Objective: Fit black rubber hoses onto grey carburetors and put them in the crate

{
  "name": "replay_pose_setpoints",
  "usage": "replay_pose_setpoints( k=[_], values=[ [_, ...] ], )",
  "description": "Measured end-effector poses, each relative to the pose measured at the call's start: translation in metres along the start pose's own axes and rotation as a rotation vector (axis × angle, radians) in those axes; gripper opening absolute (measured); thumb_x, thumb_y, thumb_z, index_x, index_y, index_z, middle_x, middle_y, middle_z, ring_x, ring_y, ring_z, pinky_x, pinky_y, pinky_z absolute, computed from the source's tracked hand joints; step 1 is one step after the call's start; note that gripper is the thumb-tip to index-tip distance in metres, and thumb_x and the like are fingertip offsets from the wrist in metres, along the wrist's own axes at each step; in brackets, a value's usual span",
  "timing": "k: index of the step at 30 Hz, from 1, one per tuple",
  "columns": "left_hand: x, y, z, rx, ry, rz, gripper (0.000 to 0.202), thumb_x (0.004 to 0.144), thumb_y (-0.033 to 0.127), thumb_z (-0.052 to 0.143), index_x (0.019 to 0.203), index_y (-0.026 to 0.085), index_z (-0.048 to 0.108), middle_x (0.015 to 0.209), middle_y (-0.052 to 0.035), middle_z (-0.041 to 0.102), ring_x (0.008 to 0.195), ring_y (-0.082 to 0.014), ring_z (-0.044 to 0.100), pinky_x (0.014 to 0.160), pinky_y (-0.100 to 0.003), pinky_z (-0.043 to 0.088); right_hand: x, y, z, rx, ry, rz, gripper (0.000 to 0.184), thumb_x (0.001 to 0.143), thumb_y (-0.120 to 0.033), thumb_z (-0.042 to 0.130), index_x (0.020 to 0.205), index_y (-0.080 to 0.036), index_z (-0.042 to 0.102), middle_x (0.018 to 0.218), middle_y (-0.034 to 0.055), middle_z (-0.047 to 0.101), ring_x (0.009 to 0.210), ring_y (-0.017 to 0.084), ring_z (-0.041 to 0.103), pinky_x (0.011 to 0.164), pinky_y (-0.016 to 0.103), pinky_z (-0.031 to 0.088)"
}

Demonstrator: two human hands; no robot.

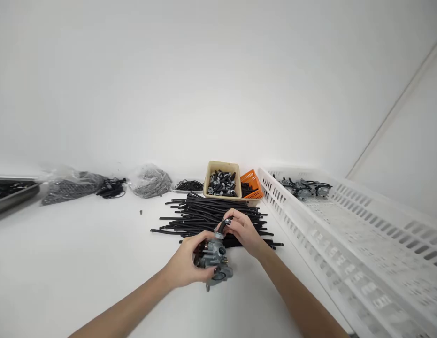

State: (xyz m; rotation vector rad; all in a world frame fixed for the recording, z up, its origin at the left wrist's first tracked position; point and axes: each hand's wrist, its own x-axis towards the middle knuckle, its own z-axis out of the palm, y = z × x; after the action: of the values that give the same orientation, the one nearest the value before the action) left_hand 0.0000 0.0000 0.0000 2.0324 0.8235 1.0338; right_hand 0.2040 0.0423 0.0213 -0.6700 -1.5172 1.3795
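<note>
My left hand [185, 265] clasps the carburetor [214, 259], right hand [243, 231] pinches its hose [223, 227]; pushed crooked, I think it kinks.

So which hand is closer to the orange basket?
Right. The right hand is below the orange basket, over the black tubes; the left hand is farther down-left, gripping the carburetor.

You get one view, from the camera on your head, facing forward and down across the worktop [80, 263] toward the white wall [204, 70]. It sits close over your left hand [185, 265] and right hand [244, 230], mid-frame low; the crate [362, 234] runs along the right edge.
</note>
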Motion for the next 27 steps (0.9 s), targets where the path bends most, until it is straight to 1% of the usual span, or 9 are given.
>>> replay_pose_setpoints(
  k=[3,6,8,10,13,16,21,24,27],
  values=[
    [0.001,-0.003,-0.003,0.014,0.054,-0.07,0.044,0.067,0.027,0.069,0.111,0.02,0.065,0.092,-0.0022,0.073,0.077,-0.0188,0.066,0.07,-0.028,0.054,-0.006,0.001,0.0,0.059,-0.069,0.017,0.029,0.085,-0.046,0.072,0.087,-0.021,0.058,0.079,0.0041,0.075,0.074,0.016,0.068,0.075,0.031,0.053],
    [0.001,-0.004,-0.004,0.051,0.1,-0.113,0.046,0.068,0.024,0.068,0.115,0.021,0.067,0.103,-0.0048,0.076,0.085,-0.0209,0.069,0.073,-0.029,0.055,-0.01,0.0,-0.002,0.081,-0.11,0.022,0.024,0.089,-0.042,0.071,0.091,-0.021,0.059,0.085,0.0042,0.075,0.079,0.014,0.068,0.078,0.029,0.053],
    [0.001,-0.003,-0.005,0.083,0.135,-0.129,0.044,0.07,0.025,0.067,0.114,0.021,0.069,0.106,-0.0053,0.076,0.089,-0.0222,0.07,0.076,-0.031,0.055,-0.011,0.001,-0.002,0.088,-0.131,0.009,0.021,0.09,-0.04,0.07,0.093,-0.022,0.06,0.091,0.0043,0.075,0.085,0.014,0.068,0.081,0.029,0.053],
    [0.003,-0.002,-0.006,0.106,0.159,-0.145,0.041,0.072,0.027,0.067,0.112,0.021,0.069,0.103,-0.0045,0.077,0.088,-0.0222,0.07,0.078,-0.031,0.056,-0.012,0.002,-0.002,0.081,-0.141,-0.007,0.021,0.088,-0.036,0.073,0.096,-0.022,0.061,0.096,0.0042,0.075,0.091,0.015,0.069,0.083,0.029,0.053],
    [0.005,-0.002,-0.008,0.123,0.181,-0.154,0.037,0.075,0.029,0.065,0.11,0.02,0.07,0.102,-0.0042,0.077,0.089,-0.0218,0.07,0.081,-0.031,0.055,-0.01,0.006,-0.001,0.045,-0.122,-0.008,0.027,0.083,-0.034,0.079,0.102,-0.023,0.064,0.102,0.0041,0.073,0.092,0.015,0.068,0.082,0.028,0.054],
    [0.005,-0.004,-0.01,0.13,0.178,-0.152,0.038,0.074,0.029,0.067,0.111,0.02,0.069,0.107,-0.0049,0.076,0.094,-0.0228,0.07,0.085,-0.033,0.054,-0.009,0.009,0.001,0.006,-0.089,0.011,0.032,0.081,-0.037,0.08,0.107,-0.023,0.067,0.105,0.0045,0.072,0.096,0.015,0.067,0.086,0.028,0.054],
    [0.003,-0.002,-0.01,0.14,0.133,-0.135,0.055,0.063,0.028,0.078,0.116,0.021,0.065,0.112,-0.0048,0.074,0.102,-0.0258,0.069,0.089,-0.035,0.055,-0.01,0.008,0.007,-0.009,-0.105,0.047,0.031,0.086,-0.046,0.074,0.105,-0.022,0.07,0.101,0.005,0.075,0.095,0.018,0.069,0.094,0.034,0.053],
    [0.003,0.0,-0.008,0.193,0.153,-0.111,0.055,0.066,0.029,0.078,0.119,0.022,0.063,0.116,-0.0052,0.074,0.102,-0.0256,0.069,0.091,-0.036,0.055,-0.01,0.008,0.01,-0.021,-0.12,0.045,0.031,0.087,-0.048,0.072,0.106,-0.023,0.072,0.098,0.004,0.075,0.094,0.018,0.069,0.095,0.035,0.053],
    [0.005,0.0,-0.007,0.211,0.165,-0.096,0.05,0.069,0.032,0.076,0.117,0.022,0.063,0.111,-0.0045,0.075,0.097,-0.0245,0.071,0.088,-0.035,0.056,-0.009,0.011,0.01,-0.031,-0.111,0.029,0.031,0.085,-0.049,0.074,0.103,-0.023,0.074,0.102,0.0042,0.075,0.095,0.018,0.069,0.093,0.035,0.054]
  ],
)
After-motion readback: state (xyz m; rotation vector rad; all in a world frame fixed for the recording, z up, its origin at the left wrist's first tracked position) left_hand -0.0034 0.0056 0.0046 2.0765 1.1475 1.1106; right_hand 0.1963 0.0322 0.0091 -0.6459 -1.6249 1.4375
